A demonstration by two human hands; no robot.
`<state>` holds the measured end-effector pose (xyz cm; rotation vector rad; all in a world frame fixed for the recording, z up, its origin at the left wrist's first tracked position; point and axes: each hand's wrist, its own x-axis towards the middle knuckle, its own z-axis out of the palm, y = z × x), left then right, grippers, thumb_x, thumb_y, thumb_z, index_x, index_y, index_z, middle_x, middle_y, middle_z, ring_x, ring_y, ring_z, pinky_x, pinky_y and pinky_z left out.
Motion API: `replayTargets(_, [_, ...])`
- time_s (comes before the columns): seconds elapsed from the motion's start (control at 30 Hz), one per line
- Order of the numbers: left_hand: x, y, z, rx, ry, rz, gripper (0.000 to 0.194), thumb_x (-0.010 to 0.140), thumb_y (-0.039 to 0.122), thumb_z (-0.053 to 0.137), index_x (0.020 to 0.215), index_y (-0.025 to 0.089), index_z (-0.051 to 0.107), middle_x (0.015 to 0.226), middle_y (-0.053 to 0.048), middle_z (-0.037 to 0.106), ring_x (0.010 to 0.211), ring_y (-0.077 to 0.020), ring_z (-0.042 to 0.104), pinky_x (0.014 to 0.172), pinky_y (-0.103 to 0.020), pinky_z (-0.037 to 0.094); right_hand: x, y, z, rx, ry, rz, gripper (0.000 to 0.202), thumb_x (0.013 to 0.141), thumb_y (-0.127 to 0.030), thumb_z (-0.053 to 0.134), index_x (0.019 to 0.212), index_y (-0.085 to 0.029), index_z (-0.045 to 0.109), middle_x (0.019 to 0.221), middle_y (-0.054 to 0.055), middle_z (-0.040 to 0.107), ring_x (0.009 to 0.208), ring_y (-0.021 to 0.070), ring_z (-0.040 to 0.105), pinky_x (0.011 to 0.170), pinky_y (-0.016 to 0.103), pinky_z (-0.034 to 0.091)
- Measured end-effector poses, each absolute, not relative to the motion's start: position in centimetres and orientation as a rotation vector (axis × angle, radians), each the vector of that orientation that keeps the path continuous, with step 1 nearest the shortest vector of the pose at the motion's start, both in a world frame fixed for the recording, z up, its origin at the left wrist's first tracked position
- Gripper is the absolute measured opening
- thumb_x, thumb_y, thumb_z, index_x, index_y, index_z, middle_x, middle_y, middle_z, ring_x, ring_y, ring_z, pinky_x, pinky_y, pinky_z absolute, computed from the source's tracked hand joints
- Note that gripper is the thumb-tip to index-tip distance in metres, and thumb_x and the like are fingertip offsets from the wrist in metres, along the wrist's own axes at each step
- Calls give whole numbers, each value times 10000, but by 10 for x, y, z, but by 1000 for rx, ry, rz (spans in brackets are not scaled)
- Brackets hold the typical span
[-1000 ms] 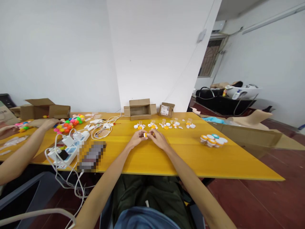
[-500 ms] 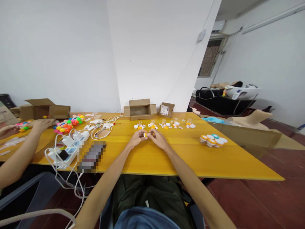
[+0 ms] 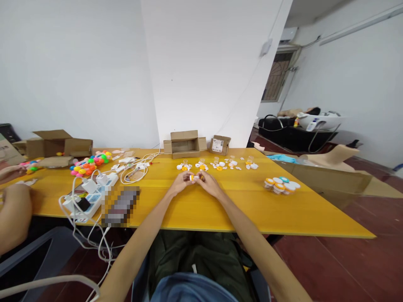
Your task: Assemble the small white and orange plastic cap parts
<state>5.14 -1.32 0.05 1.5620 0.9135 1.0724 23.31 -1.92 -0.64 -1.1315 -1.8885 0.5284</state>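
Over the middle of the yellow table (image 3: 195,209), my left hand (image 3: 180,183) is closed on a small white and orange piece (image 3: 192,178). My right hand (image 3: 208,183) meets it from the right, its fingertips pinched at a small white part (image 3: 197,177) beside the piece; an orange bit shows near its fingers. Behind the hands lie small white and orange parts (image 3: 219,168) with several clear cups (image 3: 250,160). To the right stands a cluster of small containers with orange, white and teal lids (image 3: 279,181).
An open cardboard box (image 3: 184,145) and a smaller box (image 3: 221,145) stand at the back. Left are a power strip (image 3: 94,197) with white cables, a blurred phone (image 3: 121,206), colourful balls (image 3: 91,164) and another person's arm (image 3: 15,209). A carton (image 3: 327,180) stands right of the table.
The other person's arm at the left has drawn back from the box toward the near edge. My hands stay in place; a small white part now shows between my fingertips.
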Motion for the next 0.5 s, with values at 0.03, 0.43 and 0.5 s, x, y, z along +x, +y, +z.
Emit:
replayTargets(0.03, [51,-13,0,1567,913,1070,399,628,296,874,956,180,680,972,-47,743,930,-201,683,913,-352,516,233,-19,-6,-1149,-1898,534,246,863,-473,575,845,-232,622,819,8,692,703,177,602,679,290,467])
replayTargets(0.43, [51,-11,-2,1589,899,1068,403,630,320,875,962,187,690,971,-42,741,926,-201,681,908,-347,513,232,-23,-1,-1165,-1878,553,259,851,-491,566,806,-238,599,784,4,687,667,178,597,652,288,462])
replayTargets(0.5, [51,-12,-2,1590,897,1067,404,631,330,875,962,187,694,972,-43,742,932,-202,681,911,-347,512,232,-22,-1,-1191,-1888,554,257,854,-483,574,784,-236,597,755,2,680,681,182,605,657,285,461])
